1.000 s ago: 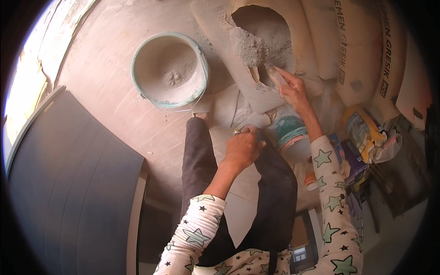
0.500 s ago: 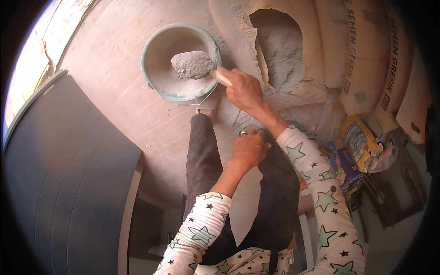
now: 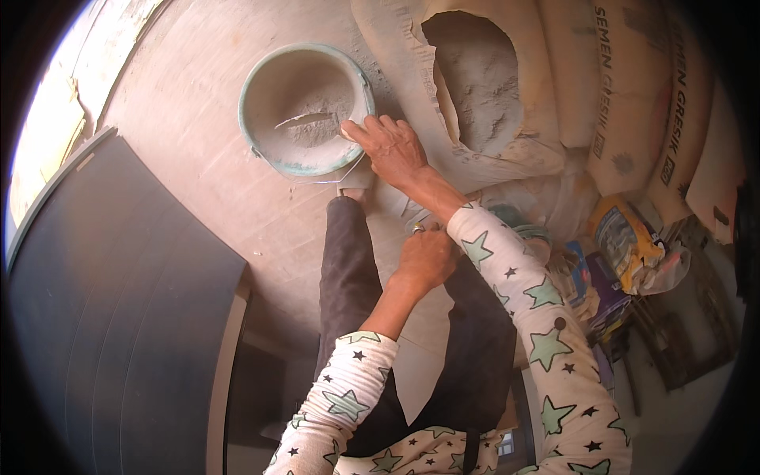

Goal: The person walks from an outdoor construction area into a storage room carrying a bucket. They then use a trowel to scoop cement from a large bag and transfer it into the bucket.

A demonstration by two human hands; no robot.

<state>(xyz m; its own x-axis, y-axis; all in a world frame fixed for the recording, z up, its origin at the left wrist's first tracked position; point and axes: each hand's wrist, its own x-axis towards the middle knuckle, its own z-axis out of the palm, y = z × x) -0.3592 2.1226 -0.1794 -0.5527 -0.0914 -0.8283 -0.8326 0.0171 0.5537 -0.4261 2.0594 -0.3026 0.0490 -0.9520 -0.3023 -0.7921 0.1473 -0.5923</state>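
Observation:
In my right hand (image 3: 388, 150) is the pale handle of a trowel (image 3: 305, 119), gripped at the bucket's right rim. Its blade is inside the bucket (image 3: 249, 131), turned nearly edge-on above grey cement powder (image 3: 323, 133). The bucket is round and greenish, with a wire bail hanging at its near side. My left hand (image 3: 427, 257), with a ring on one finger, is curled at my knee, partly under my right forearm. Whether it holds anything is hidden. A torn-open paper cement bag (image 3: 546, 87), with grey powder (image 3: 483, 87) inside, lies right of the bucket.
Full cement bags (image 3: 617, 103) lie in a row at the right. Nearer are crumpled coloured packages (image 3: 625, 237) and a green-rimmed container (image 3: 518, 222). A dark ribbed panel (image 3: 127, 293) stands on the left. My dark-trousered legs (image 3: 346, 277) flank the near floor.
My right hand has moved left and slightly down toward the bucket. The trowel has tipped from a heaped blade to edge-on, and its powder has dropped into the bucket. My left hand has barely moved.

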